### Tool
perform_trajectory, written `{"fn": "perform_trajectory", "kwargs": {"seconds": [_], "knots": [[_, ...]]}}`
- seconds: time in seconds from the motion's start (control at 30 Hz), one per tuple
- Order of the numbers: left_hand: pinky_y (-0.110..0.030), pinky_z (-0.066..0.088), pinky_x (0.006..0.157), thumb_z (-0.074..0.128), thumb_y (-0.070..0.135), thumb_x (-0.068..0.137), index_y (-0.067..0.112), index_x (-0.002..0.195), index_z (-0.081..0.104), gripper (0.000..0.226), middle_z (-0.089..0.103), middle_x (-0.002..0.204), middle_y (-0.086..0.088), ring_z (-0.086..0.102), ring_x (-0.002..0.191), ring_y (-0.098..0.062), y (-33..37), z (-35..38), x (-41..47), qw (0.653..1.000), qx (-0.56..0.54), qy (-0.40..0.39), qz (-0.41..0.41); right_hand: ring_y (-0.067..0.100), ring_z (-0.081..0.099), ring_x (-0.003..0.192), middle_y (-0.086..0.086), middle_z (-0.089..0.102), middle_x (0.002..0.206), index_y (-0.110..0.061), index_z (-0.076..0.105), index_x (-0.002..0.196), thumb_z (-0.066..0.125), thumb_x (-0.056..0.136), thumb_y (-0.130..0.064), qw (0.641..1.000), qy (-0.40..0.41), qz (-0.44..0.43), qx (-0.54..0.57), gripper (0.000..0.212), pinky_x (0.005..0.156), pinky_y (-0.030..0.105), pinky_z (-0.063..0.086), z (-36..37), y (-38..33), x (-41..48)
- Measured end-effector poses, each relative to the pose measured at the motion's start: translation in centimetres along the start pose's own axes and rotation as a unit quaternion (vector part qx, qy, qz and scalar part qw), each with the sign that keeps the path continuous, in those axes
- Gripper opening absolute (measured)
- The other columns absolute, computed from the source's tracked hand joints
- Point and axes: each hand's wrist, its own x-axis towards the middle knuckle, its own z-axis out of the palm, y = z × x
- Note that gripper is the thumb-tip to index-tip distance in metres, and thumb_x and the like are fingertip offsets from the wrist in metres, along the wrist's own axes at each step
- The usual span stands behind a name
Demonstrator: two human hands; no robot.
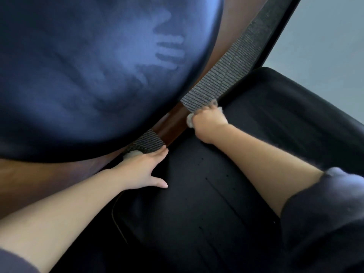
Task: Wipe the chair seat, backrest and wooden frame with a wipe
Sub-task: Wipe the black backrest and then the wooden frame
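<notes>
1. Two bare hands at work along the gap between seat (197, 194) and backrest (78, 75) of a dark upholstered chair, seen from above.
2. Left hand (143, 168): fingers straight and close together, thumb spread wide, palm down on the rear edge of the seat. Covers most of a white wipe (132, 154), a small tuft showing just past the knuckles.
3. Right hand (208, 121): fingers curled tight round a second wipe (190, 120), white bunches showing at either side of the fist. Presses it against the wooden frame (169, 129) at the seat's back edge.
4. Wooden frame: reddish-brown and glossy, running diagonally between the two hands and on under the backrest.
5. Backrest: fills the upper left, dark blue with a soft sheen, marked by a pale handprint (157, 56) with fingers spread.
6. Grey striped surface (226, 79) visible through the gap, on both sides of the wooden bar.
7. Black seat below, stitched and dotted with small holes. Dark sleeve (325, 213) bunched above the right forearm.
</notes>
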Motion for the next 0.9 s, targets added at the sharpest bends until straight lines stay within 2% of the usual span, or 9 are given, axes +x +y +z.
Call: {"fn": "perform_trajectory", "kwargs": {"seconds": [0.1, 0.27, 0.37, 0.5, 0.57, 0.63, 0.7, 0.77, 0.9], "knots": [[-0.033, 0.029, 0.116, 0.066, 0.063, 0.078, 0.021, 0.156, 0.007, 0.107, 0.005, 0.163, 0.007, 0.017, 0.148, -0.014, 0.0, 0.5, -0.8, 1.0, -0.024, 0.016, -0.012, 0.034, 0.044, 0.124, 0.011, 0.052, 0.132, -0.014, 0.052, 0.129, 0.044, 0.092, -0.015, 0.991, 0.007, -0.131, 0.032, 0.037, 0.11, 0.047, 0.028, 1.7, -4.1, -1.9], [-0.023, 0.019, 0.118, 0.067, 0.057, 0.081, 0.019, 0.156, 0.014, 0.099, 0.014, 0.162, 0.005, 0.017, 0.147, -0.011, 0.4, 1.1, -1.4, 0.998, -0.054, 0.031, -0.027, 0.035, 0.044, 0.123, 0.009, 0.054, 0.13, -0.017, 0.053, 0.125, 0.043, 0.091, -0.013, 0.999, 0.022, -0.03, 0.019, 0.036, 0.111, 0.051, 0.021, 1.3, -1.5, -0.6], [-0.029, 0.023, 0.118, 0.066, 0.057, 0.082, 0.019, 0.156, 0.016, 0.097, 0.018, 0.161, 0.002, 0.021, 0.147, -0.015, 0.7, 1.0, -1.6, 0.997, -0.052, 0.025, -0.047, 0.034, 0.046, 0.121, 0.007, 0.054, 0.128, -0.017, 0.054, 0.121, 0.044, 0.09, -0.011, 0.992, 0.018, -0.12, 0.046, 0.033, 0.108, 0.049, 0.027, 2.2, -4.1, -1.6], [-0.035, 0.029, 0.115, 0.062, 0.06, 0.083, 0.017, 0.155, 0.018, 0.095, 0.022, 0.161, -0.002, 0.028, 0.145, -0.023, 1.0, 0.7, -2.2, 0.998, -0.005, 0.017, -0.058, 0.032, 0.046, 0.122, 0.009, 0.055, 0.128, -0.017, 0.055, 0.125, 0.042, 0.092, -0.014, 0.996, 0.037, -0.068, 0.05, 0.036, 0.113, 0.049, 0.021, 2.3, -4.0, -1.3], [-0.033, 0.025, 0.117, 0.059, 0.061, 0.084, 0.015, 0.155, 0.016, 0.095, 0.018, 0.162, -0.004, 0.022, 0.147, -0.021, 0.8, 0.6, -3.0, 0.997, 0.02, 0.008, -0.068, 0.033, 0.044, 0.124, 0.01, 0.054, 0.129, -0.015, 0.055, 0.126, 0.043, 0.092, -0.013, 0.993, 0.034, -0.092, 0.059, 0.036, 0.111, 0.05, 0.022, 2.4, -5.3, -1.9], [-0.034, 0.015, 0.121, 0.053, 0.063, 0.087, 0.014, 0.156, 0.011, 0.094, 0.008, 0.163, -0.003, 0.009, 0.15, -0.018, 0.3, 0.1, -4.2, 0.989, 0.108, -0.013, -0.095, 0.035, 0.043, 0.125, 0.012, 0.053, 0.13, -0.014, 0.056, 0.125, 0.044, 0.093, -0.011, 0.99, 0.016, -0.117, 0.073, 0.035, 0.11, 0.049, 0.025, 2.5, -6.7, -2.4], [-0.042, 0.008, 0.121, 0.049, 0.063, 0.089, 0.014, 0.156, 0.006, 0.093, 0.0, 0.164, -0.005, -0.004, 0.15, -0.022, -0.7, -0.7, -5.4, 0.957, 0.26, -0.035, -0.122, 0.036, 0.042, 0.126, 0.013, 0.052, 0.131, -0.016, 0.056, 0.126, 0.042, 0.093, -0.012, 0.993, 0.005, -0.094, 0.068, 0.037, 0.111, 0.051, 0.023, 2.0, -7.5, -2.5], [-0.046, 0.003, 0.12, 0.049, 0.061, 0.09, 0.014, 0.155, 0.004, 0.092, -0.006, 0.163, -0.009, -0.01, 0.15, -0.026, -1.9, -1.7, -6.6, 0.906, 0.397, -0.08, -0.125, 0.038, 0.042, 0.126, 0.014, 0.052, 0.133, -0.015, 0.054, 0.13, 0.042, 0.093, -0.014, 0.994, -0.009, -0.091, 0.066, 0.039, 0.11, 0.053, 0.023, 2.0, -9.2, -2.4], [-0.052, -0.006, 0.119, 0.043, 0.049, 0.097, 0.011, 0.155, -0.001, 0.082, -0.019, 0.161, -0.01, -0.019, 0.148, -0.026, -3.8, -3.0, -7.9, 0.81, 0.557, -0.161, -0.087, 0.036, 0.049, 0.119, 0.014, 0.056, 0.129, -0.01, 0.058, 0.123, 0.042, 0.092, -0.013, 0.981, -0.016, -0.162, 0.109, 0.034, 0.106, 0.046, 0.03, 2.7, -12.3, -2.6]]}}
